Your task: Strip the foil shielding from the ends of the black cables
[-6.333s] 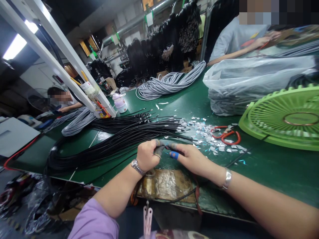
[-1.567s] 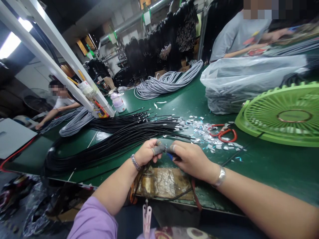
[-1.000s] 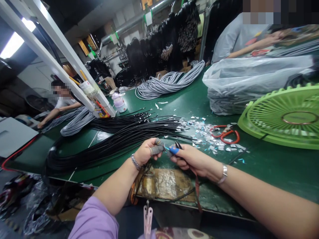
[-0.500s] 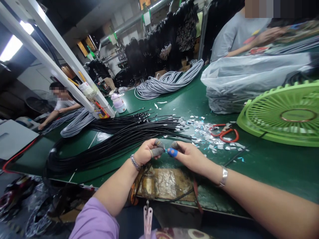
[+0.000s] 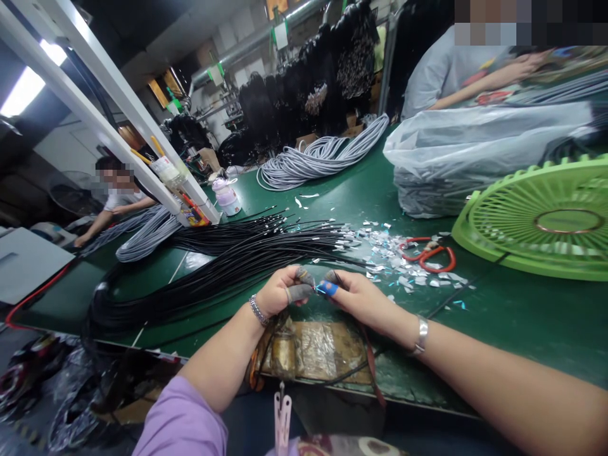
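Note:
My left hand [image 5: 280, 292] and my right hand [image 5: 358, 297] meet fingertip to fingertip over the near edge of the green table [image 5: 517, 316]. Grey finger cots cover the left fingertips, and a blue one sits on a right finger. Both hands are closed in a pinch on the end of a thin black cable, whose small tip shows between them. Just beyond the hands a thick bundle of black cables [image 5: 223, 266] fans out across the table. Small silver and blue scraps [image 5: 394, 253] lie scattered by the cable ends.
Red-handled scissors [image 5: 430, 254] lie among the scraps. A green fan [image 5: 541, 221] rests at the right, behind it a plastic bag of cables [image 5: 475, 152]. Grey cable coils [image 5: 323, 155] lie farther back. Two other people work at the far left and far right.
Over the last second my fingertips drew closer together around the cable tip; the hands stayed in the same spot. The cable bundle and scissors have not moved.

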The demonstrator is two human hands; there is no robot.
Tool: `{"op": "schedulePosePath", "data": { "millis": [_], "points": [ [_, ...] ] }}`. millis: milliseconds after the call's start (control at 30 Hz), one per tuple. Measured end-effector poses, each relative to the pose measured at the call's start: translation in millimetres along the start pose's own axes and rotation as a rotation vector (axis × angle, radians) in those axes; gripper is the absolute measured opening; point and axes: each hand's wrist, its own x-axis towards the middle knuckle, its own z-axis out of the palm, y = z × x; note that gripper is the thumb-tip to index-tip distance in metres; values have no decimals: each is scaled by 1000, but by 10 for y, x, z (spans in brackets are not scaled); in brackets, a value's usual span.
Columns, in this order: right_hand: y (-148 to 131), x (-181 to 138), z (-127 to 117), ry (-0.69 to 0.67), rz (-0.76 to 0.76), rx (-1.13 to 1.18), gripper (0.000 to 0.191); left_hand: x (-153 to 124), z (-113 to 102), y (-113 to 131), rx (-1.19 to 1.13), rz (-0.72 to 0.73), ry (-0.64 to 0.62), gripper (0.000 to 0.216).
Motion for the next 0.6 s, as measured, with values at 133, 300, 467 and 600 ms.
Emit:
{"op": "schedulePosePath", "data": {
  "millis": [133,300,467,600],
  "points": [
    [-46,-9,-23,50,-53,60,33,5,-11,-18,-22,8,14,49],
    [5,18,-6,4,-69,24,37,17,-16,-31,22,-10,14,52],
    [63,19,-23,36,-171,-112,33,27,3,-14,14,-22,80,53],
    [28,0,-66,25,-256,-156,32,37,25,17,-23,-13,84,50]
  ]
}}
